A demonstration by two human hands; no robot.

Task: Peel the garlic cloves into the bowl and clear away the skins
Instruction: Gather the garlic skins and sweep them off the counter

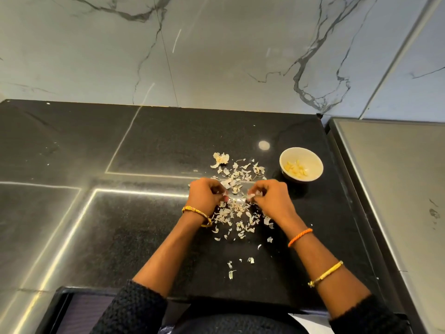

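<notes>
At mid-frame both hands, left hand [207,195] and right hand [269,196], pinch garlic skins [237,213] over the scattered pile on the black table [96,141], likely gathering them, while peeled cloves [296,168] sit in the bowl [286,155] at right.

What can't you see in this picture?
Head view only:
- Whether the left hand holds a clove: its curled fingers hide it.
- What the right hand pinches, clove or just skin: too small, partly covered by fingers.
- How many cloves lie in the bowl: too small and blurred.
- Skins under both hands: covered.
</notes>
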